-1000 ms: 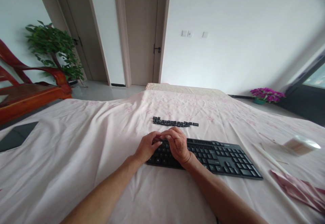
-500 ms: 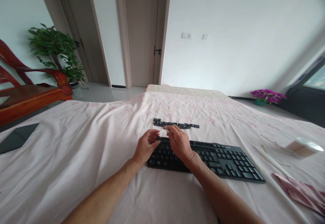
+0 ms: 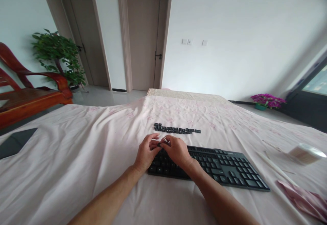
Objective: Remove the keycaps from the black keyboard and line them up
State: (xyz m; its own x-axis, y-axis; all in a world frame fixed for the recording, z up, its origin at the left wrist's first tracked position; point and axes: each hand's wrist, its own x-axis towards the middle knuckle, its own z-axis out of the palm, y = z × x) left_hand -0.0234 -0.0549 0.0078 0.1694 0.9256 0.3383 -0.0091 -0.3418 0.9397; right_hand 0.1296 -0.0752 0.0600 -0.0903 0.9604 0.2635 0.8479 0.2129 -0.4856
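A black keyboard lies on the pink floral cloth, its left part beneath my hands. My left hand pinches a small black keycap above the keyboard's upper left corner. Close against it, my right hand is closed on a thin, pale wire-like tool, whose exact kind is too small to make out. The fingertips of both hands meet at the keycap. Just beyond them, several loose black keycaps lie in rows on the cloth.
To the right are a clear round tub of cotton swabs, a few loose sticks and a crumpled pink cloth. A dark flat tablet-like object lies at the far left. A wooden chair stands beyond the cloth's left edge.
My right hand has come down and left, bringing the wire-like tool against the keycap in my left hand. The view has tilted slightly upward.
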